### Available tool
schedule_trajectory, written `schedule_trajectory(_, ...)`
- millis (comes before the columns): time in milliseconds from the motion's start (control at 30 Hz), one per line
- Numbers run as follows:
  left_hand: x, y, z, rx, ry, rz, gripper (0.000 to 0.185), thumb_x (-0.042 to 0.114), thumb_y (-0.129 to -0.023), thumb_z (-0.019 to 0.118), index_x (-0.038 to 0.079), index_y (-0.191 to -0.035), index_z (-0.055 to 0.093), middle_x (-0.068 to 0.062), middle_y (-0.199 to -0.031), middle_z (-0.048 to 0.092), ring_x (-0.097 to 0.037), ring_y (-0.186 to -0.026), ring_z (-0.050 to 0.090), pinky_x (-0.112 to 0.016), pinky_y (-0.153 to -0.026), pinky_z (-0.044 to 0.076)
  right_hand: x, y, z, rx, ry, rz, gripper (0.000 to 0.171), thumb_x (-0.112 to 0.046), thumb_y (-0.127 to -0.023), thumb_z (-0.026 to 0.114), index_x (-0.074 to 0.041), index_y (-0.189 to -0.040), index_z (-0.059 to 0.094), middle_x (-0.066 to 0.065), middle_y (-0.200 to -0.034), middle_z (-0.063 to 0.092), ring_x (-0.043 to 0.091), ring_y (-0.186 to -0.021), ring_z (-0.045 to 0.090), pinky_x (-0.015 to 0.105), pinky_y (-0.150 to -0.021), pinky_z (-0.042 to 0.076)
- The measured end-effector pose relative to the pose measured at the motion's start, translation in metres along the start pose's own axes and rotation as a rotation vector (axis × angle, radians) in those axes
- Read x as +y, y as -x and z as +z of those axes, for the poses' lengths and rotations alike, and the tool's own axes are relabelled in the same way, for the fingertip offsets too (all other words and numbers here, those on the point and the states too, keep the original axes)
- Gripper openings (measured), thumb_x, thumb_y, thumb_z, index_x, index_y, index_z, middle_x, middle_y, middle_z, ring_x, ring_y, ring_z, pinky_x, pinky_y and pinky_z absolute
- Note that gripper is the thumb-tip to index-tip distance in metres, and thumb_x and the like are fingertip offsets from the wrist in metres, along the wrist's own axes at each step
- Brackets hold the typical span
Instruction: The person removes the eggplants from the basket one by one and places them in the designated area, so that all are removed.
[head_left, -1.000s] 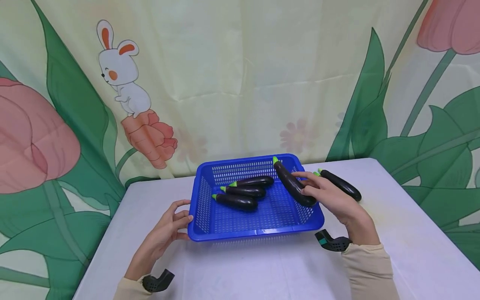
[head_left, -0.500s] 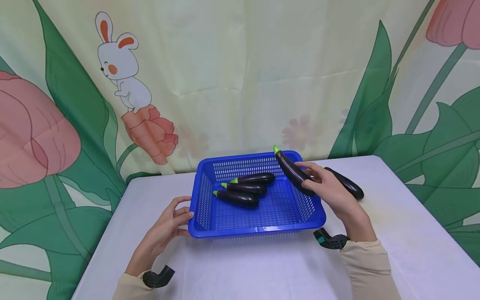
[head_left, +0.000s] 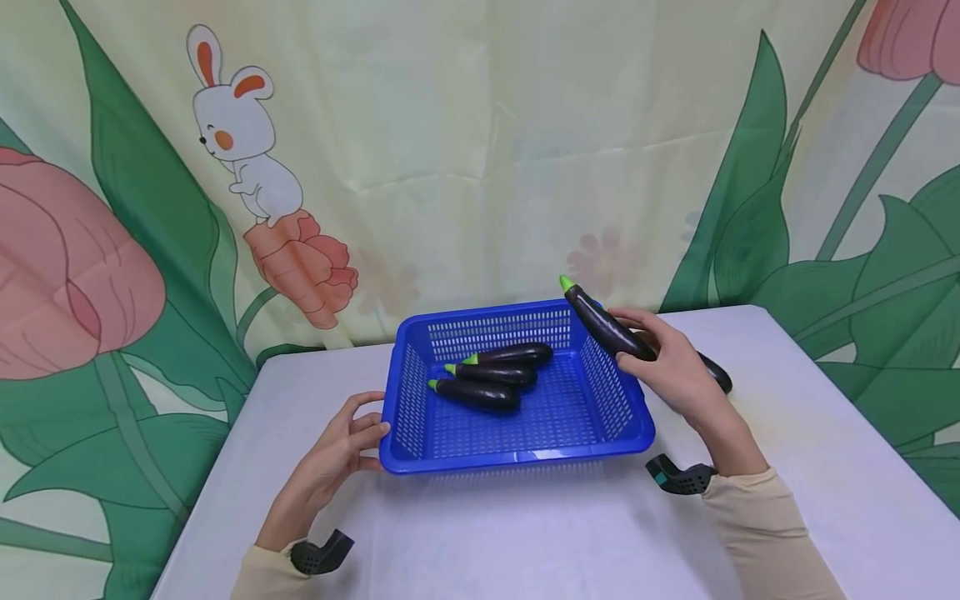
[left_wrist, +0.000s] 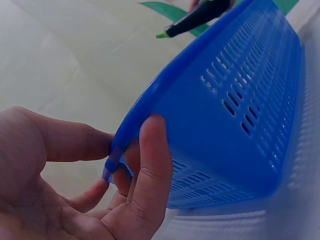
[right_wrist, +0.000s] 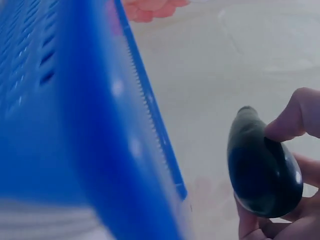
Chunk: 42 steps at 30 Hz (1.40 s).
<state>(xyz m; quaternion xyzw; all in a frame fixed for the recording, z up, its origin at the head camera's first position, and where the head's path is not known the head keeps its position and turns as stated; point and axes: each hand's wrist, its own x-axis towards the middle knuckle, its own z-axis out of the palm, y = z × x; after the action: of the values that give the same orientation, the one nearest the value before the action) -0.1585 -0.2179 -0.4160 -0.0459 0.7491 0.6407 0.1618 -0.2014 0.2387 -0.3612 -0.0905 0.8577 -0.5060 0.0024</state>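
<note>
1. Since the earlier frames the held eggplant [head_left: 606,327] has been raised and carried back toward the far right corner of the blue basket [head_left: 517,457]; its green tip is now tilted up above the rim, where a second ago its body lay lower over the basket's right side.
2. The right hand [head_left: 670,367] is wrapped around the lower end of that eggplant, the grip pinching it between thumb and fingers; in the right wrist view the rounded dark end [right_wrist: 262,167] is seen held just beside the basket wall.
3. The left hand [head_left: 341,450] is kept at the basket's near left corner, with the rim pinched between thumb and fingers [left_wrist: 150,165].
4. Three eggplants [head_left: 487,377] are lying side by side inside the basket; another eggplant [head_left: 716,377] is left on the desk [head_left: 525,533] behind the right hand, mostly hidden.
5. A slip is judged possible: the eggplant is glossy and held only near one end, so it could be levered out of the grip or knocked against the rim.
</note>
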Motion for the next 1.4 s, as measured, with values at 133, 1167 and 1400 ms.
schedule_trajectory(133, 0.001, 0.0, 0.0, 0.004, -0.003, 0.002, 0.07, 0.024, -0.105, 0.063, 0.014, -0.16, 0.021, -0.02, -0.135, 0.064, -0.024, -0.101, 0.075, -0.038, -0.08, 0.065, 0.005, -0.002, -0.007, 0.047, 0.074, -0.026, 0.066, -0.012, -0.1, 0.061, -0.02, -0.161, 0.038, 0.023, -0.157, 0.047, 0.041, -0.127, 0.056, 0.039, -0.094, 0.048)
schedule_trajectory(1167, 0.001, 0.0, 0.0, 0.009, -0.002, 0.007, 0.069, 0.022, -0.103, 0.063, 0.012, -0.159, 0.023, -0.014, -0.123, 0.068, -0.023, -0.098, 0.075, -0.037, -0.078, 0.065, 0.081, -0.002, -0.068, 0.285, 0.186, 0.071, 0.061, -0.021, -0.104, 0.056, -0.014, -0.161, 0.037, 0.03, -0.151, 0.045, 0.047, -0.121, 0.048, 0.026, -0.076, 0.041)
schedule_trajectory(1400, 0.0, 0.001, 0.001, 0.012, 0.008, 0.005, 0.069, 0.022, -0.103, 0.063, 0.012, -0.159, 0.023, -0.012, -0.12, 0.068, -0.023, -0.098, 0.075, -0.037, -0.078, 0.065, 0.099, -0.002, -0.085, 0.311, 0.196, 0.129, 0.059, -0.028, -0.106, 0.052, -0.015, -0.161, 0.037, 0.029, -0.151, 0.044, 0.038, -0.115, 0.048, 0.024, -0.075, 0.038)
